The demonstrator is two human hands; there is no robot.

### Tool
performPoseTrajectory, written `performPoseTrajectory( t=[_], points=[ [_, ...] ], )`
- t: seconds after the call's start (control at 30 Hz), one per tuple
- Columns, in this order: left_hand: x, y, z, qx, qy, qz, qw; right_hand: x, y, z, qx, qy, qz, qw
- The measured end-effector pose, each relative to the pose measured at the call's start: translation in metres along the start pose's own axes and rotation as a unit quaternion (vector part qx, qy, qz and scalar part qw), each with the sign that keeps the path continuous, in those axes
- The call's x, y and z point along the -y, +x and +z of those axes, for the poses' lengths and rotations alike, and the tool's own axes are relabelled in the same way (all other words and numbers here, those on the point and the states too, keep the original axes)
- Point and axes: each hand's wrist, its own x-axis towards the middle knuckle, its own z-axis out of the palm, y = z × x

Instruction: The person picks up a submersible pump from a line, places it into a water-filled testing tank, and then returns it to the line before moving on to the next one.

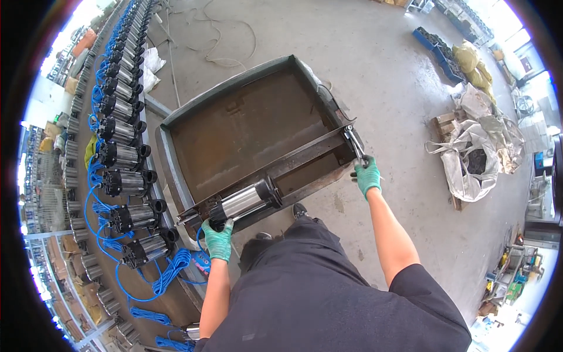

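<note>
A submersible pump (244,200) with a shiny steel body and black ends lies on its side across the dark metal rails at the near edge of a water tank (168,154). My left hand (218,239), in a green glove, grips the pump's left end, its thumb against the steel body. At the tank's right corner, my gloved right hand (367,175) is closed around the lower end of a long silver metal tool (354,144). The tool's upper end rests at the rail; its exact kind is unclear. Murky brown water (246,126) stands in the tank.
On my left, a long bench carries a row of similar pumps (126,154) with coiled blue cables (171,273). White sacks (472,161) sit on a pallet at right, beyond them blue crates (437,54). A hose (226,23) lies on the far floor.
</note>
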Motion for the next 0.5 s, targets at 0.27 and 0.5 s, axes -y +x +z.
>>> performPoseTrajectory(
  t=[0.27, 0.5],
  points=[
    [-0.018, 0.002, -0.009, 0.021, 0.032, -0.032, 0.999, -0.003, 0.011, 0.023, 0.003, 0.157, -0.027, 0.987],
    [-0.034, 0.002, -0.010, 0.034, 0.058, -0.012, 0.998, 0.069, -0.092, 0.029, 0.297, 0.055, -0.064, 0.951]
  ],
)
